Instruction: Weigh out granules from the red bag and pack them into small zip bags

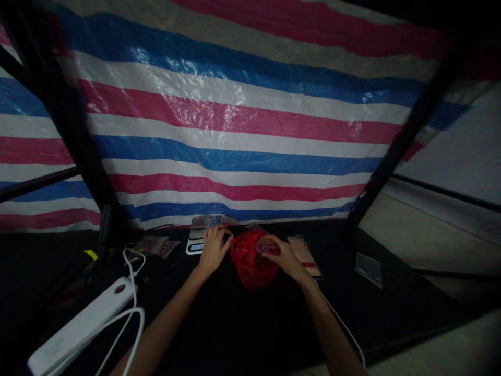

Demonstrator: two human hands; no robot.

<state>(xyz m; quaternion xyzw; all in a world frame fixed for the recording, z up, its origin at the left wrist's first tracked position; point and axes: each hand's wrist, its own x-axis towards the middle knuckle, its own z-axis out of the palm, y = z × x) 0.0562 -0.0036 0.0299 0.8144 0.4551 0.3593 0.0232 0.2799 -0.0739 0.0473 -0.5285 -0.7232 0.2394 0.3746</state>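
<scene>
A red plastic bag stands on the black table between my hands, its mouth gathered open with dark contents inside. My right hand grips a small clear plastic cup at the bag's mouth. At the bag's left edge, my left hand has thumb and index finger brought together on the red plastic. Just behind and left of that hand lies a white digital scale, partly covered by the hand. A clear bag rests on the scale's far part.
Small clear bags with brown contents lie at left, near a white power strip with white cables. A brown card or packet sits right of the red bag. Farther right is a flat clear bag. Striped sheeting hangs behind, between black posts.
</scene>
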